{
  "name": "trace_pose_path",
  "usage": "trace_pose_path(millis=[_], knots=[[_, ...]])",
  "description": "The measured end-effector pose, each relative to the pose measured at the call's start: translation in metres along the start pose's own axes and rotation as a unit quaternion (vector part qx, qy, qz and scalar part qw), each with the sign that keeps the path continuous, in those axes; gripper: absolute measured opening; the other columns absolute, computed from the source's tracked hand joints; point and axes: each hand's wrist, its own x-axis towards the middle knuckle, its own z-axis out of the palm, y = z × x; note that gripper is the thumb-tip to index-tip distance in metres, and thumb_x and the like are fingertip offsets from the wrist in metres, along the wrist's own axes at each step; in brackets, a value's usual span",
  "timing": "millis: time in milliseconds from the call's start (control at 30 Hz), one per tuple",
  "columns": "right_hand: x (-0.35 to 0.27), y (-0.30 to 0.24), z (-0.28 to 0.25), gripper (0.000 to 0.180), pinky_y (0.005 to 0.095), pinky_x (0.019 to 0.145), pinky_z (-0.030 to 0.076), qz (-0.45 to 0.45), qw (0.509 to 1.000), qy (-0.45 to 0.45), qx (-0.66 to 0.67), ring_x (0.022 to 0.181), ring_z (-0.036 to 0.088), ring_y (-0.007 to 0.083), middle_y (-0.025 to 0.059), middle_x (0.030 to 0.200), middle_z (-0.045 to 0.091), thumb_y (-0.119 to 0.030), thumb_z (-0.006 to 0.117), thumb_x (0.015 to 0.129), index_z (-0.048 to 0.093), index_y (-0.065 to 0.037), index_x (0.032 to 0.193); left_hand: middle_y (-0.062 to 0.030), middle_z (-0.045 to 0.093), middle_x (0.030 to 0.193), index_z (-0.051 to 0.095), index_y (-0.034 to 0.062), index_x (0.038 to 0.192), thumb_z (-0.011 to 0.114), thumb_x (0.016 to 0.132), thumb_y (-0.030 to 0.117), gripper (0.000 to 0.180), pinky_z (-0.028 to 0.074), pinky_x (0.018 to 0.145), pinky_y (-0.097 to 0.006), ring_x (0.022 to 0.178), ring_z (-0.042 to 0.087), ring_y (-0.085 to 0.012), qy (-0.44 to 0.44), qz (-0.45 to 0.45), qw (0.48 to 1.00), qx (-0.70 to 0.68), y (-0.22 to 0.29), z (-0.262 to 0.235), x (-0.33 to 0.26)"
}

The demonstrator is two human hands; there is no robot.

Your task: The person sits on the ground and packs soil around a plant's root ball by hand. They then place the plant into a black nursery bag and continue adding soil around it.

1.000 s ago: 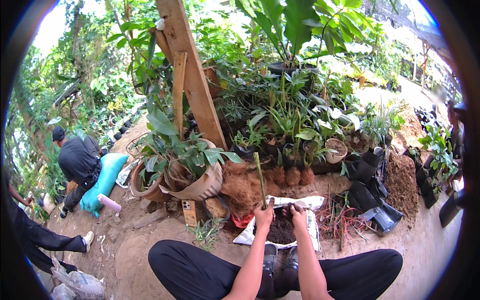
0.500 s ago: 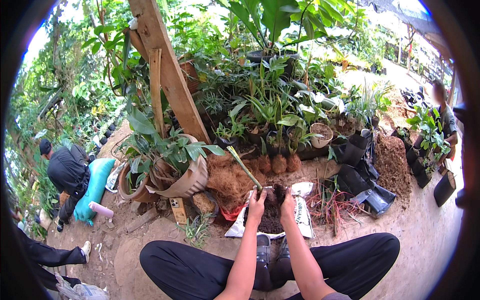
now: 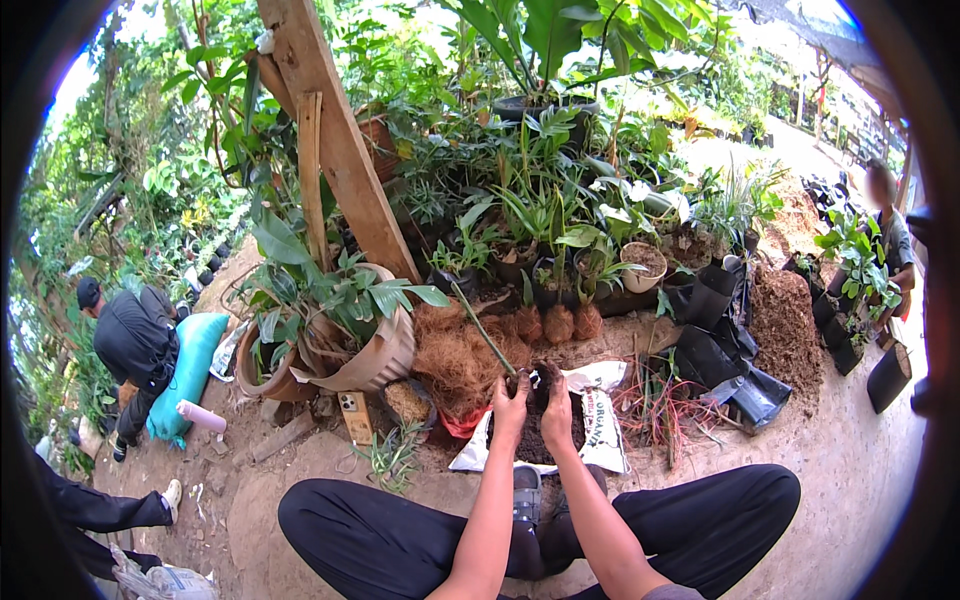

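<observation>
My left hand (image 3: 511, 405) grips the lower end of a long green stem cutting (image 3: 482, 330), which leans up and to the left. Dark soil (image 3: 522, 381) clings around the stem's base at the fingers. Close beside it, my right hand (image 3: 557, 412) is cupped, its fingers curled round dark soil; a small white bit shows between the hands. Both hands are over an opened white sack (image 3: 600, 377) lying on the ground with dark soil inside, partly hidden by my forearms.
Coconut fibre (image 3: 452, 358) lies behind the sack, near a large pot (image 3: 385, 350) and a phone (image 3: 355, 417). To the right are red roots (image 3: 668, 412), black plastic bags (image 3: 708, 352) and a brown heap (image 3: 785, 330). Other people (image 3: 140, 340) are at the sides.
My right hand has moved left, close against the left hand, bringing soil to the stem's base. The stem has shifted slightly left and its top has turned.
</observation>
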Motion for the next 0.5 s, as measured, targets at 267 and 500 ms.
trace_pose_path(millis=[267,500], knots=[[-0.011,0.01,0.007,0.058,0.0389,0.114,0.026,-0.179,0.965,-0.073,-0.179,0.14,0.034,0.036,0.0241,0.145,0.041,-0.039,0.033,0.104,0.04,0.006,0.14,-0.0081,0.057,0.118,0.049,0.003,0.126,0.056,0.099,0.038,0.044,0.042,0.094,-0.029,0.107,0.052,-0.0164,-0.036,-0.01,0.998,-0.042,0.0,0.005,-0.002],[-0.012,0.004,0.008,0.049,0.0334,0.11,0.033,-0.079,0.995,-0.044,-0.042,0.132,0.046,0.0256,0.0198,0.141,0.05,-0.024,0.037,0.105,0.034,0.005,0.145,-0.009,0.057,0.125,0.05,-0.001,0.13,0.055,0.1,0.021,0.038,0.04,0.1,-0.03,0.115,0.051,-0.0173,-0.021,-0.049,0.998,-0.032,-0.014,-0.005,0.007]])
